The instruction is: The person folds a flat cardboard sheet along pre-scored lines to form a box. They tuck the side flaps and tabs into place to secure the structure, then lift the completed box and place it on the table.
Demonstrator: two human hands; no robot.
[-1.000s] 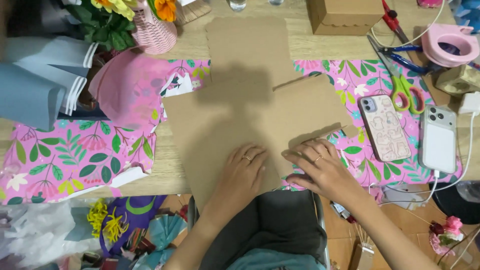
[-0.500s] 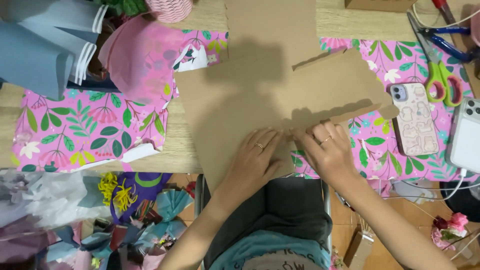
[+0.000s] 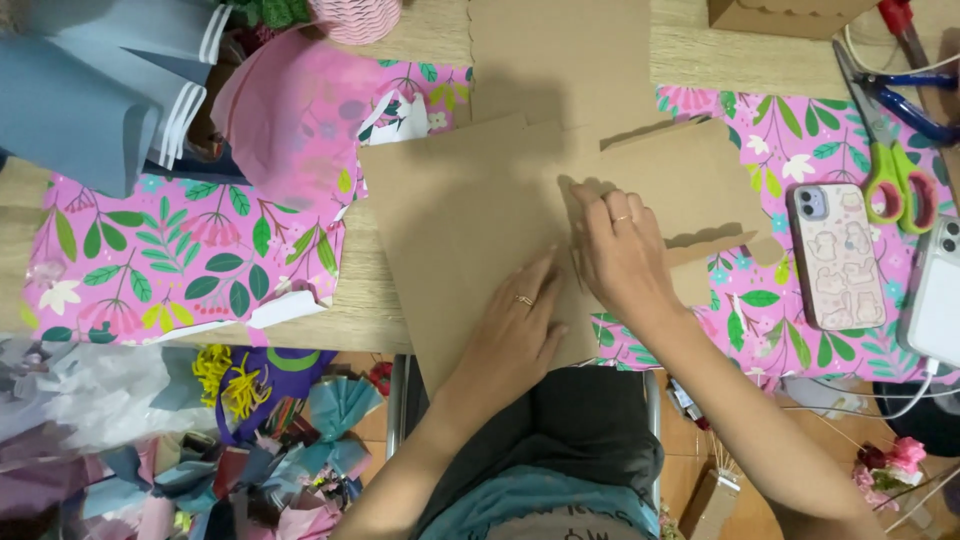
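A large sheet of brown kraft card lies on the wooden table, over pink floral wrapping paper. My left hand presses flat on the card near its front edge, fingers pointing up and right. My right hand lies flat beside it, fingers spread along a fold line where a second flap of card with a scalloped edge overlaps. Both hands wear a ring. Neither hand holds anything.
A phone in a patterned case and a white phone with a cable lie at the right. Green-handled scissors and blue-handled pliers sit beyond. Blue paper rolls lie at the left. Ribbons and scraps lie on the floor.
Both hands have slid away from me along the card, the right one farther, pressing along the fold. The view has shifted so the table appears lower and closer.
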